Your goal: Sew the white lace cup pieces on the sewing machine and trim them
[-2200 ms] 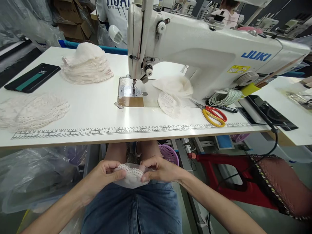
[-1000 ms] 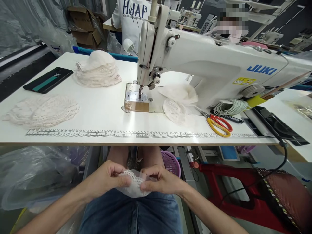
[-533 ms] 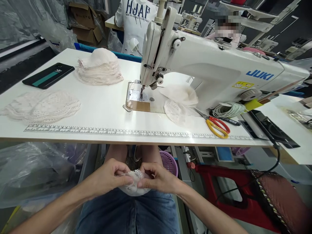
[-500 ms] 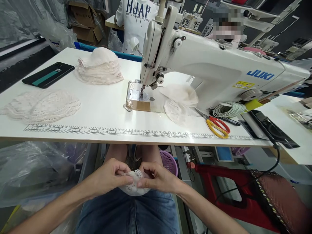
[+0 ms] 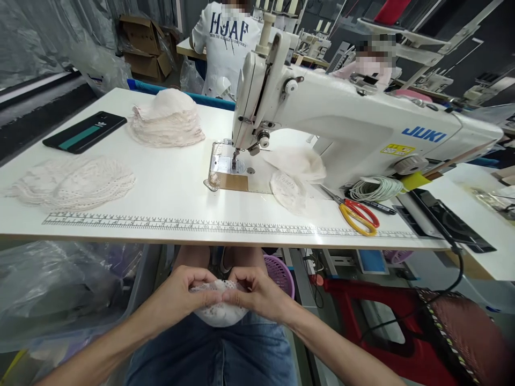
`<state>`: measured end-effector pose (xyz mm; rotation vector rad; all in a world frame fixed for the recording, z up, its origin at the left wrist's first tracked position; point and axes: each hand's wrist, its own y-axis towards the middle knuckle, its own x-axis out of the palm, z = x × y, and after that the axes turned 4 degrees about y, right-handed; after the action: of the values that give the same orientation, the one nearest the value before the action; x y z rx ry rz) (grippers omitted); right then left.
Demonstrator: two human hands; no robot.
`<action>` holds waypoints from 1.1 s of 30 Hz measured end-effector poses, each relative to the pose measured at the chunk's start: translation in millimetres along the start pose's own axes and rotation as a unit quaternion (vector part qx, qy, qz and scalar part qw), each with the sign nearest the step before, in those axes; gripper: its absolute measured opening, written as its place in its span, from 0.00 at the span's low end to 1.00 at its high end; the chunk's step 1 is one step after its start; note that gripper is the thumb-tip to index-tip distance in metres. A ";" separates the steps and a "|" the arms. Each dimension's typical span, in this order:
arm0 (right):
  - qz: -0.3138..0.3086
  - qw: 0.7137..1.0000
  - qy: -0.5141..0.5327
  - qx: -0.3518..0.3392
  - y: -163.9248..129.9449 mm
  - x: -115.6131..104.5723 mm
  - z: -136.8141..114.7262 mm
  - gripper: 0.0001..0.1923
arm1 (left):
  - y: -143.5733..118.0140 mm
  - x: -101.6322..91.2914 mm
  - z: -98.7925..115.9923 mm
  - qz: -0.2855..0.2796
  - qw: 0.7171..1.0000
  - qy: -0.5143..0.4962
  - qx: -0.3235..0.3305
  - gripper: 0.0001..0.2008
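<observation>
Over my lap, both hands pinch a white lace-edged fabric cup (image 5: 220, 315). My left hand (image 5: 193, 292) grips its left side with thumb on top, and my right hand (image 5: 254, 292) grips its right side the same way. The two thumb tips meet at the middle of the lace; the fingertips beneath are hidden by the cloth. Ahead on the table stands a white sewing machine (image 5: 346, 115). Beside its needle plate lie pale fabric cups (image 5: 295, 163) and a flat lace piece (image 5: 286, 190).
A stack of pale cups (image 5: 167, 120), spread lace pieces (image 5: 76, 182) and a black phone (image 5: 85, 132) lie on the left. Red-and-yellow scissors (image 5: 358, 216) and coiled cord (image 5: 376, 188) lie right. A printed ruler (image 5: 225, 225) runs along the table edge. A person in white (image 5: 229, 48) sits behind.
My thumbs have come together over the lace edge, where a gap showed between them before. The view has tipped slightly, so the table appears lower.
</observation>
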<state>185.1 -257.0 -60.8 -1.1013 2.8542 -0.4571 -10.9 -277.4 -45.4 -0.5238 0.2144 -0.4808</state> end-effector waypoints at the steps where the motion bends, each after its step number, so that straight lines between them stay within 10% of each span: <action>1: 0.004 1.000 0.001 -0.007 0.5 0.4 -4.7 0.21 | -2.3 -1.5 4.1 0.011 1.000 0.007 0.003 0.16; 9: 0.050 0.995 -0.005 -0.081 24.4 1.8 -64.3 0.21 | -17.9 -40.9 77.8 0.094 0.986 0.133 0.031 0.13; 14: 0.088 0.976 -0.141 -0.141 75.7 -40.1 -93.9 0.19 | 42.9 -90.9 136.3 0.070 0.955 0.266 0.111 0.13; 21: 0.189 0.868 -0.405 -0.218 98.6 -116.4 -93.7 0.09 | 143.3 -123.9 155.7 0.027 0.929 0.345 0.133 0.12; 27: 0.090 0.722 -0.575 -0.374 100.2 -128.5 -90.2 0.14 | 158.6 -121.2 157.0 0.011 0.921 0.377 0.101 0.12; 33: 0.092 0.672 -0.631 -0.378 106.5 -131.0 -88.5 0.11 | 161.5 -120.8 163.8 0.006 0.901 0.423 0.096 0.12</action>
<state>200.3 -72.5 -15.1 -0.6259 1.6922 1.1624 -2.0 -25.4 17.5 -0.0871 0.9942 -0.6896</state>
